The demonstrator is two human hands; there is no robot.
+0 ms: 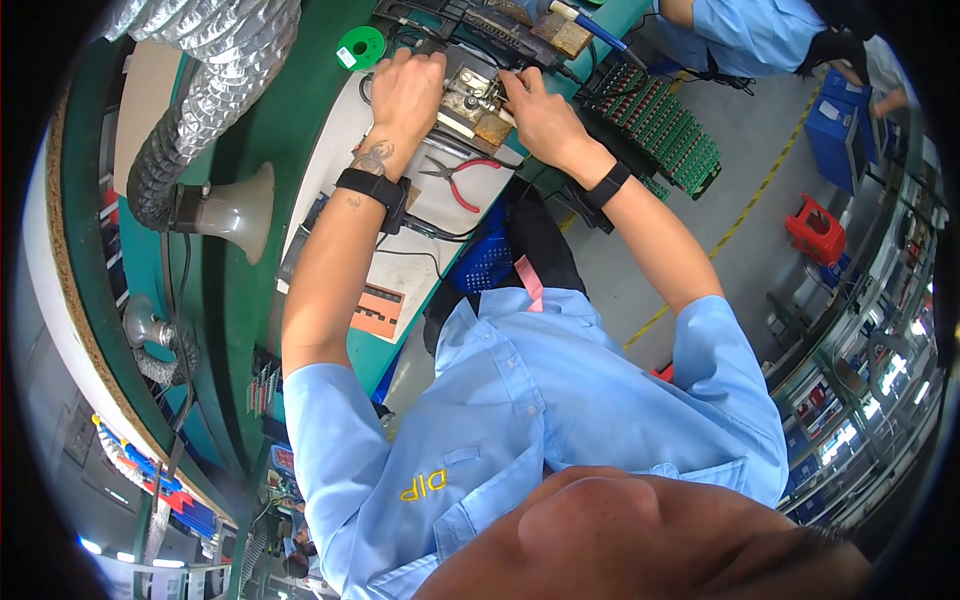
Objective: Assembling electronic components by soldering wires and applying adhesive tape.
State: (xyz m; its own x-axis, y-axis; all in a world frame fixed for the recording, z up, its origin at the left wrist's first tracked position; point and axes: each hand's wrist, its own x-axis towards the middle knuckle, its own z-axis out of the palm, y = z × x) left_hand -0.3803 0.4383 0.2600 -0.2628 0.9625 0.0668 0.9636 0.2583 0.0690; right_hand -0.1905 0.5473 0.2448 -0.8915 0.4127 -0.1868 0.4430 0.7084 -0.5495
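Silver-grey metal fixture (468, 100), red-handled pliers (457, 192)
The shirt (600, 380) is light blue with yellow lettering (421, 487), the spool (360, 48) bright green.

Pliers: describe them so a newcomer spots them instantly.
Find the white work surface beneath the left forearm. To the right of that forearm's black wristband, the pliers lie with handles spread. Their curved red handles set them apart from the black cables nearby.

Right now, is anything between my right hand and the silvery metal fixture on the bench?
Nothing visible. Your right hand is up against the right side of the silvery metal fixture. The pliers with red handles lie nearer your body, out of that path.
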